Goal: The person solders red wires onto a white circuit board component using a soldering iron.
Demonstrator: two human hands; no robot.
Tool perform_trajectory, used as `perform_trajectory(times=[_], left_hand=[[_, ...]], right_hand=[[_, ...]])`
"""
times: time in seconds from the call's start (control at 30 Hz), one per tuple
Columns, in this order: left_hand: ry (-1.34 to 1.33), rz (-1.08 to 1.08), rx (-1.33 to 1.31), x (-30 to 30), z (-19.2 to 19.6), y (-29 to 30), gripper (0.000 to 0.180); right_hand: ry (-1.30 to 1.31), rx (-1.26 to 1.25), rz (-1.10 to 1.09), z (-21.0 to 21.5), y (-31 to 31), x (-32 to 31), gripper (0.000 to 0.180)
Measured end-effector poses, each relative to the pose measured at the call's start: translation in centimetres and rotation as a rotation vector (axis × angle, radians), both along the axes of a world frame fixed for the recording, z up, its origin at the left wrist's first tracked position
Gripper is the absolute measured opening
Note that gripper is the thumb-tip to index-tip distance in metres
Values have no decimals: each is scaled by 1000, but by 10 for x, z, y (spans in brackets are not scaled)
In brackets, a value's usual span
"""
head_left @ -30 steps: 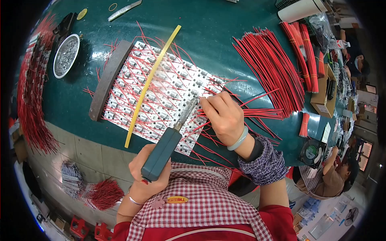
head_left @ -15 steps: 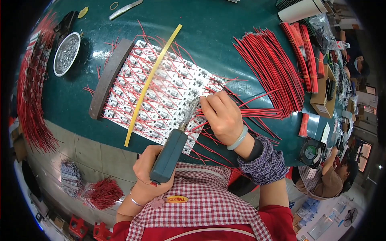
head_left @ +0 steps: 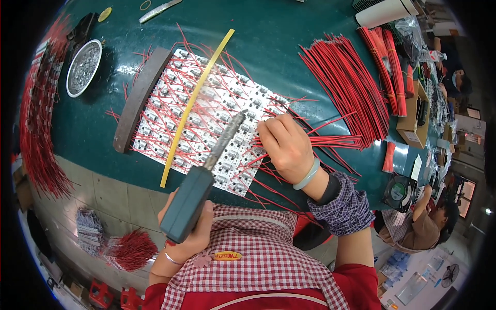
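Observation:
My left hand (head_left: 199, 232) is wrapped round the dark green handle of a soldering iron (head_left: 187, 204). Its metal tip points up and right over a white circuit board panel (head_left: 230, 121), a little left of my right fingers. With fingertips pinched at the panel's right part, my right hand (head_left: 285, 147) holds red wires (head_left: 336, 141) that trail out to the right beneath it; how many are in the pinch is hidden. Rows of small dark parts and many thin red wires cover the panel.
A dark bar (head_left: 142, 101) lies along the panel's left edge, and a yellow strip (head_left: 192, 98) crosses it. Further left stands a white bowl (head_left: 70, 85) of grey bits. Red wires (head_left: 346, 90) are piled at the right, near a cardboard box (head_left: 413, 124) and a small fan (head_left: 399, 195).
The soldering iron has swung left in my left hand, and its tip has drawn away from my right fingertips. My right hand has barely moved.

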State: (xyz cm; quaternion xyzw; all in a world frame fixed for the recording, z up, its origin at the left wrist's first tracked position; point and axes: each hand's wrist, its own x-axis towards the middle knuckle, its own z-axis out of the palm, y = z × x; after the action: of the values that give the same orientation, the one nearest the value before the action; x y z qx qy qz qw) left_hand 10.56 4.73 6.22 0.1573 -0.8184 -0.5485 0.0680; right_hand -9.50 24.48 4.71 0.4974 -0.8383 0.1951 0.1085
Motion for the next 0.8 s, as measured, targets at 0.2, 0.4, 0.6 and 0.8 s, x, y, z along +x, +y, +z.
perform_trajectory(times=[0.2, 0.4, 0.6, 0.8], left_hand=[[-25, -93, 26, 13, 0, -12, 37], [99, 27, -29, 1, -5, -4, 25], [129, -13, -23, 1, -12, -4, 27], [31, -41, -26, 4, -4, -5, 27]], right_hand=[[42, 17, -11, 5, 1, -1, 25], [0, -54, -110, 22, 10, 14, 43], [4, -37, -217, 4, 6, 19, 56], [-124, -72, -160, 5, 8, 28, 54]])
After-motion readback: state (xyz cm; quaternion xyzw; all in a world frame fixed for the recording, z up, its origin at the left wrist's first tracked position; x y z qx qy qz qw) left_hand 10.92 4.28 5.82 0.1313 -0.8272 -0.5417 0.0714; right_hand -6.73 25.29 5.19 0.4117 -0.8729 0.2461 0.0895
